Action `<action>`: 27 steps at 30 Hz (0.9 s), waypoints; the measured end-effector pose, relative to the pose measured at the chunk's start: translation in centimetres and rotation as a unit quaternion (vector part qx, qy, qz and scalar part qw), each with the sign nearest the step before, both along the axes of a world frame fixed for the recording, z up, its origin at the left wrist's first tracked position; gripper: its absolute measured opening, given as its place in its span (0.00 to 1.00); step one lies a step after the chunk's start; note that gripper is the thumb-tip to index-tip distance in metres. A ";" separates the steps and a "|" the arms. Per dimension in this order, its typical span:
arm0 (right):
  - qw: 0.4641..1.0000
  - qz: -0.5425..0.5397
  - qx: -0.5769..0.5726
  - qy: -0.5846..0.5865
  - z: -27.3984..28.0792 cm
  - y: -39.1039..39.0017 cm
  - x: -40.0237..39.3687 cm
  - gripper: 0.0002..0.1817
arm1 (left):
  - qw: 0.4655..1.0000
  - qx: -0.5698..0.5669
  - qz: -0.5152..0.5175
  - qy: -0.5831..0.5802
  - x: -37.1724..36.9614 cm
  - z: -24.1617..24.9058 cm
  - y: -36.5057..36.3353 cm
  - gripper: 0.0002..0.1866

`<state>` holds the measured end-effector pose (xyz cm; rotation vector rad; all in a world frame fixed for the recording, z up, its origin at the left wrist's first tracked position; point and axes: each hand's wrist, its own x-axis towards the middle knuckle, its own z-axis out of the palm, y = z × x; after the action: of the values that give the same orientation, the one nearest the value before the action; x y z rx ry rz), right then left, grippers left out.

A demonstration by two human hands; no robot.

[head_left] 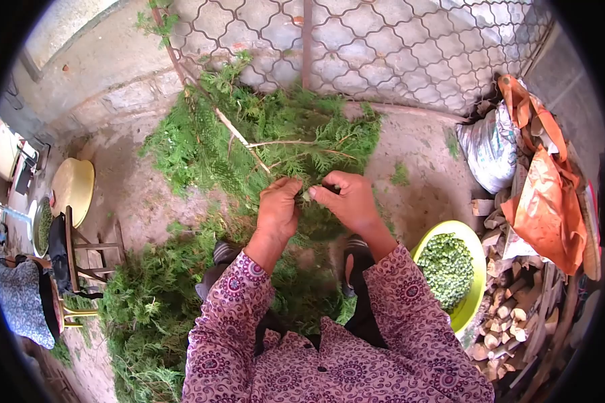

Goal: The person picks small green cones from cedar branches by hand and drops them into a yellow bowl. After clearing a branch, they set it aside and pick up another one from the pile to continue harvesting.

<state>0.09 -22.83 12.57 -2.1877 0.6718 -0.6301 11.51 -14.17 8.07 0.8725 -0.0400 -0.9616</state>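
Note:
My left hand point(279, 207) and my right hand point(348, 203) meet in front of me, fingertips almost touching. Both are closed in a pinch. A small green evergreen sprig point(304, 197) shows between them, mostly hidden by the fingers. What exactly the right fingertips hold is too small to make out. Just beyond the hands lies a pile of cut evergreen branches point(309, 127), with a bare woody stem point(238, 134) pointing toward my left hand. A yellow-green basin point(476, 282) to my right holds many small green cones or berries point(447, 269).
More evergreen cuttings point(154, 322) cover the ground at my left. Stacked firewood point(511, 316), an orange sheet point(548, 201) and a white sack point(487, 151) line the right side. A wire lattice point(383, 47) stands ahead. Another person's patterned clothing point(23, 299) shows far left, near a yellow tub point(81, 191).

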 end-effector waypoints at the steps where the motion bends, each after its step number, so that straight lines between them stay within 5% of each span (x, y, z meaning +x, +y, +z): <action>1: 0.998 0.023 0.045 -0.037 -0.3 -0.1 0.1 0.13 | 1.000 0.001 0.002 0.000 0.0 0.1 0.1 0.14; 3: 0.992 0.046 0.089 -0.073 0.2 -0.1 0.1 0.14 | 1.000 -0.016 -0.002 0.005 -0.1 0.9 0.5 0.13; 5: 0.947 0.074 0.311 -0.042 1.9 0.3 -0.1 0.11 | 0.999 -0.034 -0.005 0.011 -0.1 1.2 0.8 0.13; 8: 0.890 0.096 0.440 -0.068 1.5 -0.2 -0.5 0.09 | 0.997 -0.048 -0.052 0.037 0.6 0.3 1.0 0.06; 14: 0.760 0.161 0.593 -0.213 2.4 -0.2 -1.6 0.09 | 0.996 -0.049 0.013 0.067 2.0 0.8 1.8 0.10; 17: 0.748 0.197 0.597 -0.212 1.9 -0.5 -1.2 0.10 | 0.997 -0.067 0.020 0.042 2.4 0.1 2.0 0.10; 21: 0.849 0.142 0.498 -0.110 1.5 0.3 -0.2 0.12 | 0.998 -0.035 0.049 0.025 2.2 0.1 2.4 0.11; 23: 0.983 0.087 0.155 -0.043 1.3 1.6 0.8 0.16 | 0.998 -0.015 0.056 0.016 1.9 0.2 2.5 0.12; 27: 0.995 0.073 0.062 -0.040 0.9 2.7 1.6 0.17 | 0.997 -0.031 0.065 0.025 1.6 0.0 2.6 0.17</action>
<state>1.72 -20.15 13.51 -2.0632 0.4916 -0.5822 13.11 -11.60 8.08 0.7846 0.0291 -0.8565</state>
